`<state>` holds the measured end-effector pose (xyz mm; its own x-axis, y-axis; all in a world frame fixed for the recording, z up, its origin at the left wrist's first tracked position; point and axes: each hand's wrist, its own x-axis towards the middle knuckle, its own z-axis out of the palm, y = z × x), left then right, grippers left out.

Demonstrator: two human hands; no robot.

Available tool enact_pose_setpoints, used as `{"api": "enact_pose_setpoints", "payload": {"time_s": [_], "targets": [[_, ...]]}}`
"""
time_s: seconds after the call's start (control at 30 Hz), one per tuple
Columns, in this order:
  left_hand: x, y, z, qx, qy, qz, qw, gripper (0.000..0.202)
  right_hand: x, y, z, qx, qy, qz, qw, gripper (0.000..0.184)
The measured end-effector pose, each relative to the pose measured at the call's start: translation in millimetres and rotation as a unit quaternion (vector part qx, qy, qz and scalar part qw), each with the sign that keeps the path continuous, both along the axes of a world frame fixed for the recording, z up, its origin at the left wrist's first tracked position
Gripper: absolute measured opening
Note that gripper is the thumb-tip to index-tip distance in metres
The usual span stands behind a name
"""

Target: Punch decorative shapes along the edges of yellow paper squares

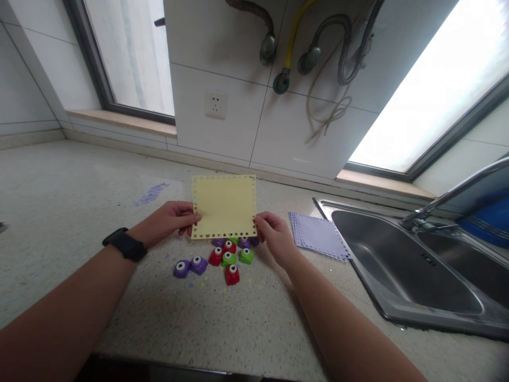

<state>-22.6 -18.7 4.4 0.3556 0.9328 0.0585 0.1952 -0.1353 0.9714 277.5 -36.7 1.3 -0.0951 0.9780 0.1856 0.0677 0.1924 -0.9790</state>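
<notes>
Between my two hands a yellow sheet of paper (225, 204) is held up, with small shapes such as stars and hearts punched along its edges. My left hand (181, 216) pinches its left edge between thumb and fingers. At the lower right edge, my right hand (272, 231) grips it the same way. Below the sheet several craft punches lie on the counter, among them a purple punch (198, 265), a green punch (246, 256) and a red punch (232, 275). The sheet's lower edge partly hides the farther ones.
Purple punched sheets (320, 236) lie stacked on the right, overlapping the rim of a steel sink (374, 297). Purple paper bits (152, 194) are heaped at the back left of the counter (167, 323). A faucet (421, 218) stands behind the sink.
</notes>
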Motion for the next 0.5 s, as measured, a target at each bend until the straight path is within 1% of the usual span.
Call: {"api": "enact_pose_setpoints", "payload": {"time_s": [0.13,0.27,0.4,0.5], "targets": [[-1.5,2.4,-2.7,0.004,-0.007,0.013,1.0,0.03,-0.8,-0.9,1.5,-0.004,0.003,0.003,1.0,0.025],[-2.8,4.5,-5.1,0.012,-0.008,0.025,1.0,0.031,0.1,1.9,-3.2,0.007,0.004,0.015,1.0,0.026],[-1.8,3.6,-4.9,0.018,-0.019,0.034,0.999,0.033,1.2,4.9,-7.4,0.012,0.002,0.015,1.0,0.027],[-0.1,2.6,-3.6,0.02,-0.034,0.039,0.998,0.034,1.2,4.7,-6.0,0.009,0.004,0.023,1.0,0.028]]}}
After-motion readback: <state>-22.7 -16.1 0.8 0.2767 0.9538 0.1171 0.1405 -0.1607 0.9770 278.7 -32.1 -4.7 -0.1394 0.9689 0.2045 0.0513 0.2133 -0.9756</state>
